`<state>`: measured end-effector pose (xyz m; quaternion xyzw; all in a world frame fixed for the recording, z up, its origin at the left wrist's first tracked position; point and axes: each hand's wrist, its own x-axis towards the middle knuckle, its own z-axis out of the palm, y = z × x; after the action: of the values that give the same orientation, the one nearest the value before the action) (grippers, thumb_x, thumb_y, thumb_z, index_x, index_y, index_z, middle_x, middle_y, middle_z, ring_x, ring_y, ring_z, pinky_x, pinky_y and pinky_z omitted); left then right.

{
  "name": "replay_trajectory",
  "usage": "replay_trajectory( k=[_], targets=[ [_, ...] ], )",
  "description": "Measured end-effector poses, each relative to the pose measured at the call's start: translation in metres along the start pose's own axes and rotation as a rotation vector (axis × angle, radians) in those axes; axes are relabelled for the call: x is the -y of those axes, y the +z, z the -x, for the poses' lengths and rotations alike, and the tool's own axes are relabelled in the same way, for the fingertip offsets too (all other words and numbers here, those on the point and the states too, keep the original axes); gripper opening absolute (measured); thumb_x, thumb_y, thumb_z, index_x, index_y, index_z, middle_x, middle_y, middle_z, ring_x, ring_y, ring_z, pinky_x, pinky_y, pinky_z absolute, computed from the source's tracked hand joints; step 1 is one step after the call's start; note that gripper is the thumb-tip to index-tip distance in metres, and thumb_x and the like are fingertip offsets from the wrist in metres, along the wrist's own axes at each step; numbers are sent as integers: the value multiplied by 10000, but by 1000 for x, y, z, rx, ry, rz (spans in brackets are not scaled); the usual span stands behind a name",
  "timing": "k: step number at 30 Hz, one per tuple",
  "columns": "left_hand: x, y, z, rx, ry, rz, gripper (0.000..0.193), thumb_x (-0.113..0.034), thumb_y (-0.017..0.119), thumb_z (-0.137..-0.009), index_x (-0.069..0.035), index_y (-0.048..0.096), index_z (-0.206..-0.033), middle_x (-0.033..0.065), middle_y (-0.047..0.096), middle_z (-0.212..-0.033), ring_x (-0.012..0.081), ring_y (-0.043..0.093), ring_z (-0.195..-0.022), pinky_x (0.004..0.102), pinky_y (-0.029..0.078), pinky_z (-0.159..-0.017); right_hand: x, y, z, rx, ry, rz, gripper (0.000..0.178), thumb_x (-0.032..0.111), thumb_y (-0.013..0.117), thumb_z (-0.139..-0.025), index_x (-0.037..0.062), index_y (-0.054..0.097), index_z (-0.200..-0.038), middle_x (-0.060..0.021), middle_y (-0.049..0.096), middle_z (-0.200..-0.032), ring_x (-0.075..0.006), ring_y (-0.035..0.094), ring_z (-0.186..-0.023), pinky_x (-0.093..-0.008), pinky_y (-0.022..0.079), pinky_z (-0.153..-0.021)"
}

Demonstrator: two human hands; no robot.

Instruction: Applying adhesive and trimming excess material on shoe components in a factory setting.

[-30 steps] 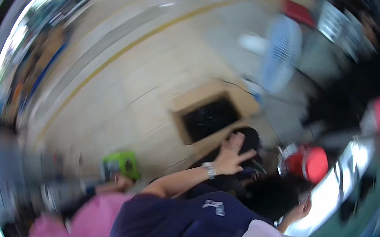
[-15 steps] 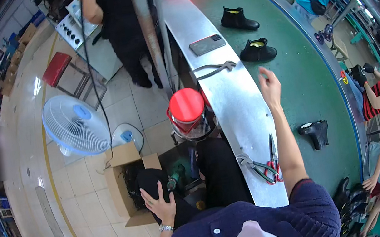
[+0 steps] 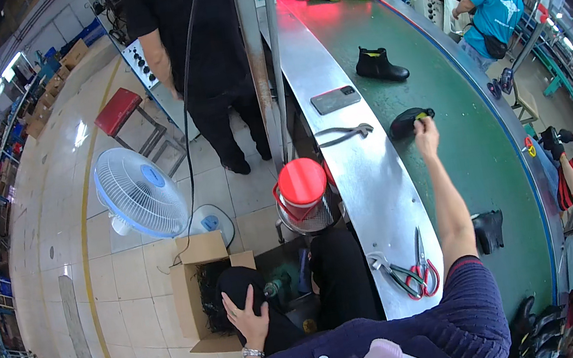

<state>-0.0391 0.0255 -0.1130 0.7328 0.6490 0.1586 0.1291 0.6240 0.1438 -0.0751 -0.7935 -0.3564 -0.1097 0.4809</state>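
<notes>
My right hand (image 3: 427, 137) reaches over the green surface and pinches the upper edge of a small black ankle boot (image 3: 405, 123) with a yellow-green lining. The boot is turned with its toe to the left; its far side is hidden. Another black ankle boot (image 3: 381, 65) stands upright beyond it. A third black boot (image 3: 489, 232) lies to the right of my forearm, partly covered by it. My left hand (image 3: 248, 318) rests on my dark-trousered knee with its fingers spread, holding nothing.
On the metal ledge lie a phone (image 3: 335, 100), pliers (image 3: 344, 134), more pliers (image 3: 394, 273) and red-handled scissors (image 3: 425, 273). A red-lidded bucket (image 3: 302, 183), cardboard box (image 3: 185, 301) and fan (image 3: 140, 192) stand left. Co-workers are around; one (image 3: 194, 53) stands beyond a post (image 3: 258, 67).
My right hand has moved forward and taken hold of the nearer upright boot, which is now turned. My left hand stays on my knee. The whole view has shifted.
</notes>
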Motion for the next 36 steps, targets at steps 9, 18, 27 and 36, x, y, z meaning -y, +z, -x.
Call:
replay_trajectory(
  k=[9, 18, 27, 36],
  targets=[
    [-118, -95, -75, 52, 430, 567, 662, -219, 759, -789, -11, 485, -1355, 201, 471, -1390, 348, 449, -1291, 416, 352, -1074, 249, -175, 70, 403, -69, -215, 180, 206, 555, -982, 31, 598, -985, 29, 507, -706, -40, 448, -595, -213, 368, -532],
    [-158, -79, -54, 928, 593, 1374, 1280, -26, 873, -591, -78, 23, -1546, 73, 91, -1613, 163, 178, -1451, 334, 188, -1171, 331, -158, 197, 808, 4, -710, 172, 178, 615, -950, 12, 636, -992, 53, 485, -647, -19, 446, -570, -200, 347, -529],
    [-74, -90, -12, 733, 323, 1388, 1324, -111, 915, -537, -46, 52, -1539, 95, 111, -1607, 195, 189, -1457, 337, 183, -1172, 220, -137, 257, 693, -138, 210, 429, 233, 637, -896, 24, 579, -1266, -224, 650, -1102, -344, 640, -1019, -418, 495, -892],
    [52, -125, 38, 560, -547, 1395, 680, -206, 716, -855, -5, 382, -1412, 86, 561, -1278, 189, 530, -1177, 335, 400, -1028, 128, -188, 324, 799, -32, 505, 471, 221, 700, -826, 83, 596, -1263, -173, 594, -1060, -334, 579, -1017, -425, 465, -871]
  ],
)
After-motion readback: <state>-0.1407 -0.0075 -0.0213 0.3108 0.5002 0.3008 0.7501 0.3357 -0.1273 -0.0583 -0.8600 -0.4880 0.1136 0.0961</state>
